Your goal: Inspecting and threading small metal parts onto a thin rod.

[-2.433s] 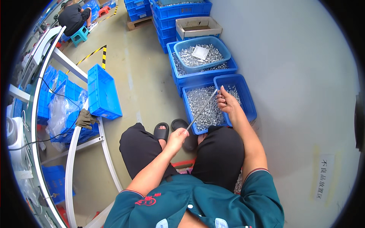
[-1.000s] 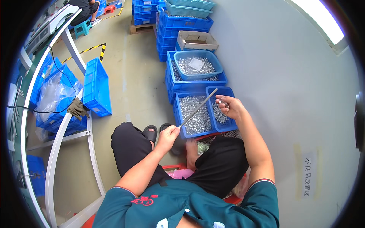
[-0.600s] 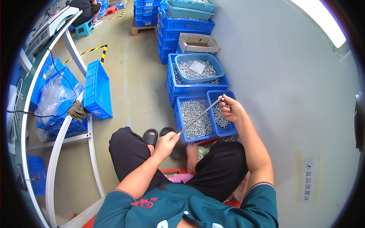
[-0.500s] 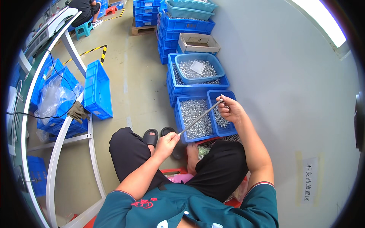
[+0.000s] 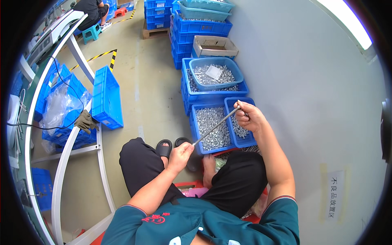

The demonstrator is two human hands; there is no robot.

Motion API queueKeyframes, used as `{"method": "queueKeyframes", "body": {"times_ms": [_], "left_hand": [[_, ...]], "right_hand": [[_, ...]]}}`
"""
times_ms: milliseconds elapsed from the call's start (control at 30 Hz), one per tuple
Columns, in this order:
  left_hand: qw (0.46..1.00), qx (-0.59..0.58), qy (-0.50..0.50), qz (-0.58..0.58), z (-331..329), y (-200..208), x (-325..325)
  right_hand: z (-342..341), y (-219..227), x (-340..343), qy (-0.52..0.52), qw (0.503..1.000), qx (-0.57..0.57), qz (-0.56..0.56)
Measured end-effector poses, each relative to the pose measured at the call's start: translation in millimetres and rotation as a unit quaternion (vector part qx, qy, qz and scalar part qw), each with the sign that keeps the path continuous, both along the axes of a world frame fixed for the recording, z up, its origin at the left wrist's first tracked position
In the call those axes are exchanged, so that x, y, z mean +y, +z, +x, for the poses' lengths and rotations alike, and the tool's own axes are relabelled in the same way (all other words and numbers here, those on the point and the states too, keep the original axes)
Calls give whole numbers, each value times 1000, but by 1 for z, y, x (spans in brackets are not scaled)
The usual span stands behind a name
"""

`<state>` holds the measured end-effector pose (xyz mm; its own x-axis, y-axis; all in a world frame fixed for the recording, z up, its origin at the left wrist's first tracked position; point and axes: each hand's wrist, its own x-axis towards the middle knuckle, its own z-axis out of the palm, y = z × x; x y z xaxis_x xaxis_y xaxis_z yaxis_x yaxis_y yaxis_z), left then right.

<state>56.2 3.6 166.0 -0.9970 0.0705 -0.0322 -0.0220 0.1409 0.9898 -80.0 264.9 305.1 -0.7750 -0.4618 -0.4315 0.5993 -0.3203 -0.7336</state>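
A thin grey metal rod (image 5: 215, 126) slants up to the right between my two hands. Closed fingers of my left hand (image 5: 180, 157) grip its near, lower end above my left knee. At the far, upper end, my right hand (image 5: 251, 117) pinches the rod, its other fingers curled; whether they also hold a small part is hidden. Below the rod sits a blue bin (image 5: 193, 127) full of small silvery metal fittings (image 5: 210, 122). Beside it, under my right hand, a narrower blue bin (image 5: 247, 143) holds more such pieces.
Farther back, a light-blue basin (image 5: 199, 84) of fittings rests on a blue crate (image 5: 216, 97). Stacked crates (image 5: 185, 38) line the grey wall (image 5: 294, 81). At left are a white-framed bench (image 5: 60, 192), an empty blue crate (image 5: 107, 98) and a hanging glove (image 5: 85, 121). A person (image 5: 90, 12) sits far off.
The whole view has shifted slightly. Both hands keep their hold on the rod, with its slant almost the same.
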Motion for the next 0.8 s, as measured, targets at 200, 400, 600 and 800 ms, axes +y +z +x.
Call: {"method": "queueKeyframes", "body": {"times_ms": [200, 400, 600, 800], "left_hand": [[999, 21, -20, 46, -2, -5, 9], [994, 4, -19, 108, -18, -9, 20], [991, -14, -6, 136, -23, -5, 26], [996, -2, -7, 86, -16, -7, 18]], "right_hand": [[5, 4, 2, 20, 999, 29, -32], [16, 6, -13, 42, 982, 76, 170], [10, -11, 7, 6, 992, -16, 129], [3, -14, 33, -84, 996, 14, -15]]}}
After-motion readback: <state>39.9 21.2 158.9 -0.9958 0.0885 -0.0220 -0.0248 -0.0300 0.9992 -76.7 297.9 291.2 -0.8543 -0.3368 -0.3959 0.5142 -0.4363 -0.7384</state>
